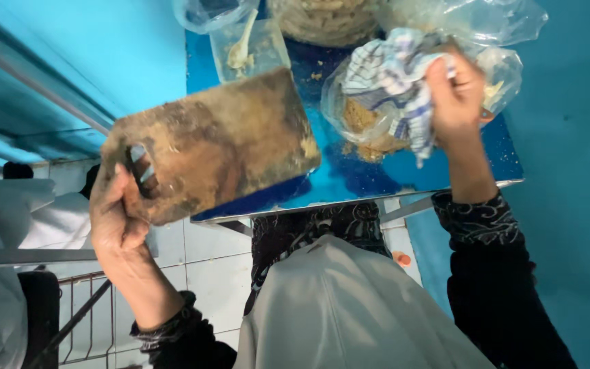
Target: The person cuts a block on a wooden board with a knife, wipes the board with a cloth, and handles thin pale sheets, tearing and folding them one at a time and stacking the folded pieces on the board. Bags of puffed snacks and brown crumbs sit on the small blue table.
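Holding a stained wooden cutting board [220,140] up over the blue table [349,174], left hand [121,212] closed through its handle hole at left; long axis slants up to the right, far corner toward the cloth. Far of it, clear tub [248,49] with spoon. Right hand [455,92] clenched on a blue-white checked cloth [390,78], just right of the board, over clear plastic bags [363,126] of brown crumbs.

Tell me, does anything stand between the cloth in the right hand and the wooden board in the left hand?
Nothing visible does. The checked cloth in the right hand and the board in the left hand are apart.
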